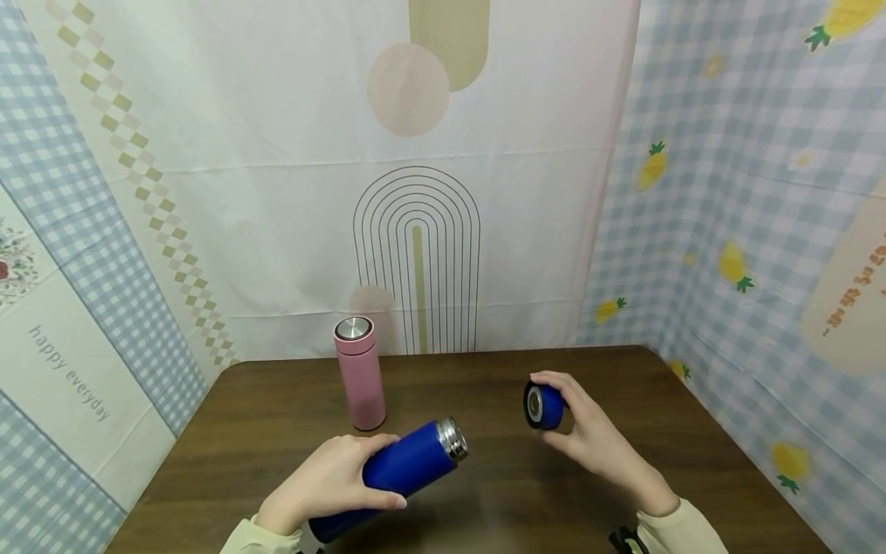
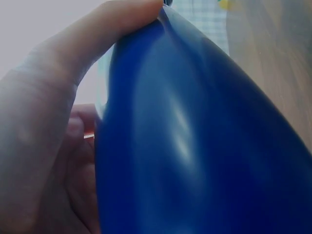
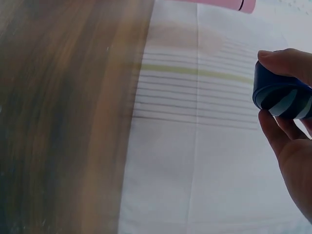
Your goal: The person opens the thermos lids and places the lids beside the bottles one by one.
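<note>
A blue vacuum flask (image 1: 410,462) leans to the right in the head view, its bare steel mouth (image 1: 451,439) facing up and right. My left hand (image 1: 339,478) grips the flask around its body, thumb along the near side. In the left wrist view the flask's glossy blue side (image 2: 185,146) fills most of the frame. Off to the right, above the table, my right hand (image 1: 588,431) holds the blue flask lid (image 1: 550,406) between thumb and fingers. The lid's round inner side is turned toward the flask; lid and flask are apart.
A pink flask (image 1: 363,381) with a silver-topped lid stands upright behind the blue flask. The brown wooden table (image 1: 484,385) ends at the back against a patterned white cloth (image 1: 291,231). Checked blue cloth (image 1: 699,254) hangs along the right side.
</note>
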A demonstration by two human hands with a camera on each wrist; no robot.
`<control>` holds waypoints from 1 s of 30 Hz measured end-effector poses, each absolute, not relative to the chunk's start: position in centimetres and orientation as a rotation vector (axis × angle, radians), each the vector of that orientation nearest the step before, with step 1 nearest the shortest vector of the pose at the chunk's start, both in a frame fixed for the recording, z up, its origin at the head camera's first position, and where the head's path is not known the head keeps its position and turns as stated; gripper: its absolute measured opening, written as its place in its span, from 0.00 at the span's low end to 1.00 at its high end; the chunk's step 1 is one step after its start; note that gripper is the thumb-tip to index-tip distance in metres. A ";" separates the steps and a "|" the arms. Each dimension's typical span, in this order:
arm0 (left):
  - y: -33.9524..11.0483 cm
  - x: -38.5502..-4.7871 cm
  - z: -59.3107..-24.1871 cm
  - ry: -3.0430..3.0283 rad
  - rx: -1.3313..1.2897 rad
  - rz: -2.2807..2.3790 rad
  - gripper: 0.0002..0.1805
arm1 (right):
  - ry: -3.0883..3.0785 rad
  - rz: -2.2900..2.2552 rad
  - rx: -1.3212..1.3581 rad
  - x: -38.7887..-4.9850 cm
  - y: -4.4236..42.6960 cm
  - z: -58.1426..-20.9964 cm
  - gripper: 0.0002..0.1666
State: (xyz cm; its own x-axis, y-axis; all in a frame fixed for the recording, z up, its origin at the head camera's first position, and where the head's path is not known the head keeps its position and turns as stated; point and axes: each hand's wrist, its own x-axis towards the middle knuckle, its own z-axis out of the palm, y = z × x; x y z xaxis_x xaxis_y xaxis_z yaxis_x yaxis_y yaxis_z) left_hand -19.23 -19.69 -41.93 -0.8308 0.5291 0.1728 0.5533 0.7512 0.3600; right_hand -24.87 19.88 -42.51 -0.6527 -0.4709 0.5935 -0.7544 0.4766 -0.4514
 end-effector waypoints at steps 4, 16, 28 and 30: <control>-19.8 -19.2 -41.8 -2.876 -0.885 -0.616 0.44 | -2.387 1.005 0.939 -25.2 20.7 -42.8 0.54; -19.8 -19.1 -41.8 -2.865 -0.888 -0.613 0.42 | -2.595 1.107 0.662 -27.1 23.3 -45.7 0.46; -19.7 -19.1 -42.0 -2.867 -0.887 -0.602 0.43 | -2.765 1.153 0.451 -28.3 24.5 -48.1 0.45; -19.6 -19.1 -42.1 -2.859 -0.896 -0.598 0.43 | -2.784 1.141 0.440 -28.4 24.6 -48.5 0.45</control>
State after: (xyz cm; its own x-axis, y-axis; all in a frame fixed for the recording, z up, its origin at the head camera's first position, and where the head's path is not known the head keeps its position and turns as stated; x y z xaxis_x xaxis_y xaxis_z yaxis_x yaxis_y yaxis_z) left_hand -19.11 -19.65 -42.09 -0.8246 0.5309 0.1954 0.5647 0.7519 0.3402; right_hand -28.44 24.60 -48.45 -0.9531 -0.2263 0.2008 -0.3021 0.6775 -0.6706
